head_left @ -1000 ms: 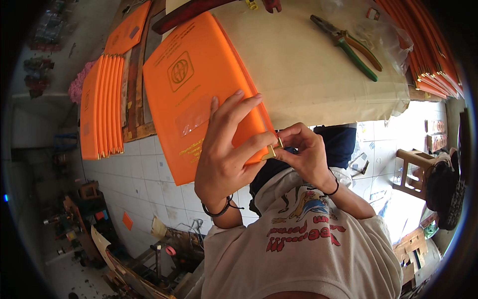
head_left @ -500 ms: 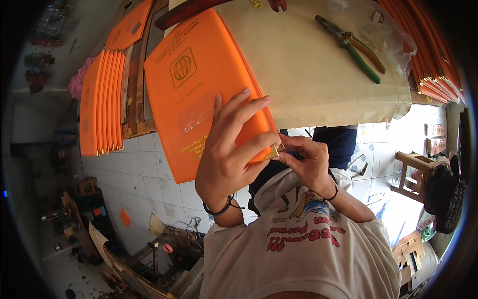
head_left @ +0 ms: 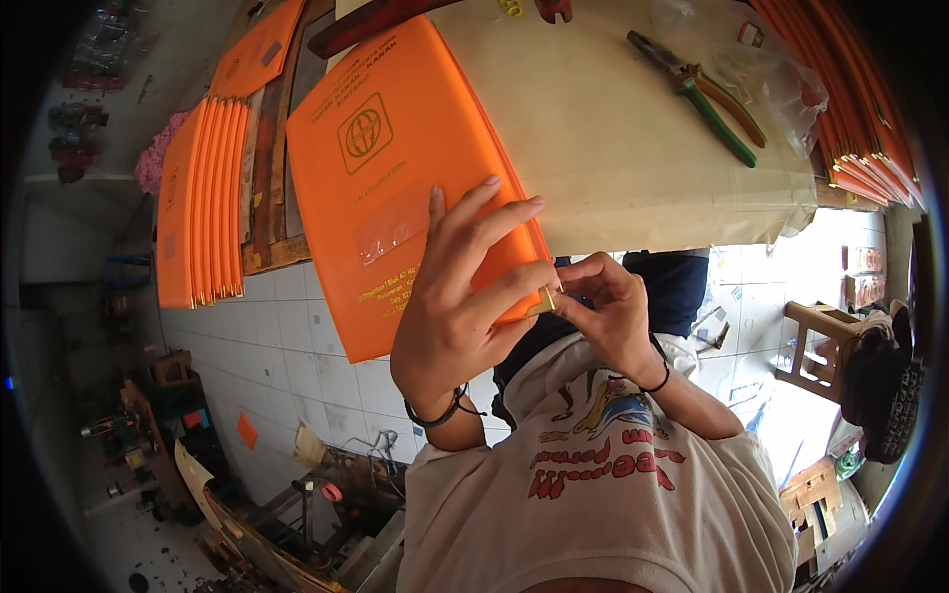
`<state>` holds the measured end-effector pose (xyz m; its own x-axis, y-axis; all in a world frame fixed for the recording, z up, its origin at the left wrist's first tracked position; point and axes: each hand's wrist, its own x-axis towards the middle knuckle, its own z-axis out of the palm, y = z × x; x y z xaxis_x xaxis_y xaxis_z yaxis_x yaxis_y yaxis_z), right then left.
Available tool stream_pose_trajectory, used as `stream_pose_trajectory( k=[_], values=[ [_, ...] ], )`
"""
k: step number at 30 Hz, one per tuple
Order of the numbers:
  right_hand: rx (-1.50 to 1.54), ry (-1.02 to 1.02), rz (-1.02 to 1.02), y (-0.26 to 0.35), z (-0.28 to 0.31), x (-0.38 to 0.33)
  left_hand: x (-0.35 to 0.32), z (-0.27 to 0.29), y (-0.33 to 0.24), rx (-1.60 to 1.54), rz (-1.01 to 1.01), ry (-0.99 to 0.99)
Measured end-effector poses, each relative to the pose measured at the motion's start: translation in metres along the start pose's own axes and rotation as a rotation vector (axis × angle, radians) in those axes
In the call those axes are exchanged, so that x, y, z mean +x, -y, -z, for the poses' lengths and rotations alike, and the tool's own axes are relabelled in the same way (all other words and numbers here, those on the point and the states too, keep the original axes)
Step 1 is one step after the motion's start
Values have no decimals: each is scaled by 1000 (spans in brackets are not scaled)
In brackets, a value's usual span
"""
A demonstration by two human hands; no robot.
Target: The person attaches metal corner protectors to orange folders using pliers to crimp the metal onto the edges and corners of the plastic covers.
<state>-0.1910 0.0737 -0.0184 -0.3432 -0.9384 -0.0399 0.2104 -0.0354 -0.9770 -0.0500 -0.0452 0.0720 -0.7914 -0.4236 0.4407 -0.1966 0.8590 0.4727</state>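
Observation:
An orange folder (head_left: pixel 371 188) with a printed emblem and a small clear window slants over the table's near edge. My left hand (head_left: pixel 460 287) lies over its lower right part, gripping that corner with the lower fingers while the upper fingers spread across the cover. A brass-coloured metal corner piece (head_left: pixel 543 300) sits at the folder's near right corner. Beside it, my right hand (head_left: pixel 608 306) is closed in a pinch of thumb and forefinger at the metal corner; the fingertips partly hide what lies between them.
Pliers (head_left: pixel 697 99) with green and orange handles lie on the paper-covered table (head_left: pixel 613 168), near a clear plastic bag (head_left: pixel 781 59). A red-handled tool (head_left: pixel 386 22) lies behind the folder. Stacked orange folders stand left (head_left: pixel 203 198) and right (head_left: pixel 840 109). A wooden stool (head_left: pixel 820 346) stands right.
Both hands stay at the folder's corner. My right fingertips have shifted slightly, and less brass shows between them. The folder has barely moved.

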Motion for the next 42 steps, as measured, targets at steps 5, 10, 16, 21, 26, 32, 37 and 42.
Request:
stream_pose_trajectory(
  k=[5,10,16,21,26,32,37,42],
  values=[
    [88,31,-69,4,2,-1,0,-2,2,2,-5,3],
    [133,41,-95,9,1,-2,-1,-1,1,11,-2,4],
    [79,15,-79,4,9,-7,-1,-2,2,13,-1,8],
    [71,-19,26,-4,15,-7,0,-3,2,15,-3,15],
    [-72,33,-16,3,17,-9,-2,0,1,15,4,9],
    [-250,43,127,12,17,-4,-1,-2,2,5,6,12],
    [-228,39,70,7,14,-6,-1,-2,2,7,14,24],
    [-30,28,15,5,9,-4,-1,-4,3,4,14,29]
  ],
)
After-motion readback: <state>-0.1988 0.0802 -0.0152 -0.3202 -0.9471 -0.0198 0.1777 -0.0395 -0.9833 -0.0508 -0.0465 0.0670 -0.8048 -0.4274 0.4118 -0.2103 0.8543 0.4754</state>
